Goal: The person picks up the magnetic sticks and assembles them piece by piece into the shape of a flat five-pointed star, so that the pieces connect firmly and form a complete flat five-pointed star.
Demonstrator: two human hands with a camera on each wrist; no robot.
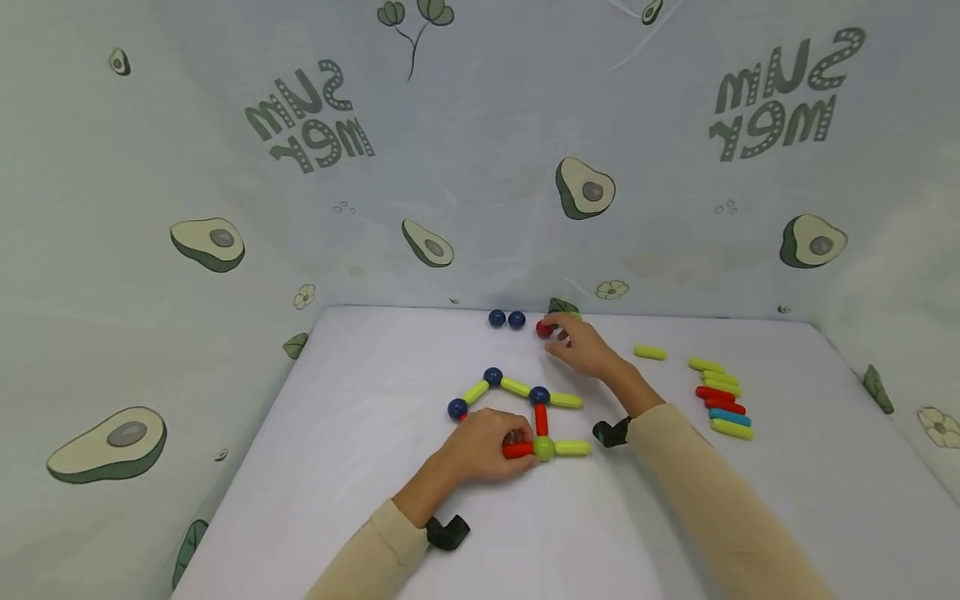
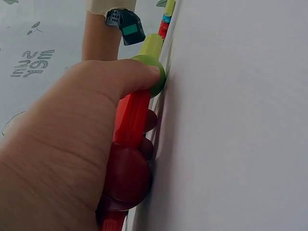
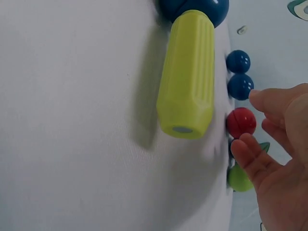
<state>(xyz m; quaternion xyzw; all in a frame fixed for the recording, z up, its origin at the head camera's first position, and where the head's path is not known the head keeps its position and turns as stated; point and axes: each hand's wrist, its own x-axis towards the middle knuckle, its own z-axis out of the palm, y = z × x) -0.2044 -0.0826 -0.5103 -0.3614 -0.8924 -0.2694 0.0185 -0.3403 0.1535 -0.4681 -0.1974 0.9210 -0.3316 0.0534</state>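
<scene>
A grooved red rod lies joined end-on to a lime-green ball near the middle of the surface; a glossy red ball sits apart near the far edge

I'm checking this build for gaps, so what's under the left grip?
The left wrist view shows a red rod, a dark red ball against its end and part of a second red rod. The left grip covers the rest, which can't be seen.
</scene>
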